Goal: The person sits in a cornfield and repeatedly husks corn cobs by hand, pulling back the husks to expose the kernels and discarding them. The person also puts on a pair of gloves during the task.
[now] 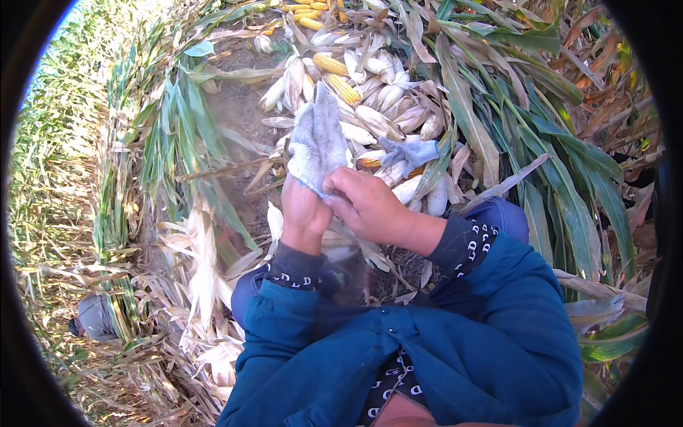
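Note:
My left hand point(305, 205) is partly inside a grey-white knitted work glove point(319, 140), whose fabric hides the fingers. At the glove's blue-edged cuff, the thumb and fingers of my right hand point(368, 205) pinch the knit. A second knitted glove point(410, 153), grey with a blue-rimmed cuff, lies on the corn to the right. Beyond both hands spreads a heap of corn ears point(395, 101), many in pale husks. Two bare yellow cobs point(341, 88) show just past the fingertip end of the glove.
More husked yellow cobs point(309, 15) lie at the far end. Cut green corn stalks point(533, 139) are piled on the right, with another leafy bundle point(179, 123) on the left. Dry husks point(205, 272) lie beside my left knee. A person point(96, 318) is in the lower left distance.

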A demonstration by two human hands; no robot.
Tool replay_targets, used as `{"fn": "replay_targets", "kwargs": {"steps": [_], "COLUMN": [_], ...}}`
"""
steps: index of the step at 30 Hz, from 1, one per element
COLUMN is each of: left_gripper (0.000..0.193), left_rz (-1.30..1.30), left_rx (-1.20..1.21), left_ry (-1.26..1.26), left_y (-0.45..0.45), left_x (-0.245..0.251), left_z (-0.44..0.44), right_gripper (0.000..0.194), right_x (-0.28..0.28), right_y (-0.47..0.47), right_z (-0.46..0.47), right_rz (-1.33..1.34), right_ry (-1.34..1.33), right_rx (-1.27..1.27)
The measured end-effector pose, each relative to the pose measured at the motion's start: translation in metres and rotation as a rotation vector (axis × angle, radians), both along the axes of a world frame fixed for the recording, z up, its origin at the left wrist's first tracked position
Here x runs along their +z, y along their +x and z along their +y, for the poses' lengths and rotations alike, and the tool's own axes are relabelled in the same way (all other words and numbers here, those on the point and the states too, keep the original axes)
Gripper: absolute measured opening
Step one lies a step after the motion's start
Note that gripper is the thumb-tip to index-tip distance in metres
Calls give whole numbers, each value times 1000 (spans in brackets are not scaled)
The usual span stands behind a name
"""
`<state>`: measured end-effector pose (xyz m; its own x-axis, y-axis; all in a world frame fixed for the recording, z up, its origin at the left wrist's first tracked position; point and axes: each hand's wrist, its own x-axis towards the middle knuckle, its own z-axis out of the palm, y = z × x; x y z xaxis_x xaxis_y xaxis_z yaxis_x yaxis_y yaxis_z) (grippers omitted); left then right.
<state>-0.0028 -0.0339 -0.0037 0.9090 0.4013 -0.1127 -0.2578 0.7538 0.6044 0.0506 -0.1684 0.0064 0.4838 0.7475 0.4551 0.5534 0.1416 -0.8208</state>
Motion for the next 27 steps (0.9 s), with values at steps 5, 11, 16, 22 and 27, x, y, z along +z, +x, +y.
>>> {"fn": "replay_targets", "kwargs": {"steps": [5,11,16,22,27], "left_gripper": [33,41,52,54,50], "left_rz": [-4,29,-64,-98,-102], "left_rx": [142,39,-79,-141,-153], "left_ry": [92,102,127,181,228], "left_y": [3,6,12,15,19], "left_x": [-9,-16,-12,-28,-40], "left_z": [7,3,-1,5,0], "right_gripper": [15,13,14,14,14], "right_x": [0,-1,0,-2,-3], "right_y": [-6,-4,-7,-9,-11], "right_z": [-2,-6,-7,-9,-10], "right_rz": [145,211,187,118,162], "right_ry": [-49,-44,-8,-61,-128], "right_rx": [104,159,209,227,262]}}
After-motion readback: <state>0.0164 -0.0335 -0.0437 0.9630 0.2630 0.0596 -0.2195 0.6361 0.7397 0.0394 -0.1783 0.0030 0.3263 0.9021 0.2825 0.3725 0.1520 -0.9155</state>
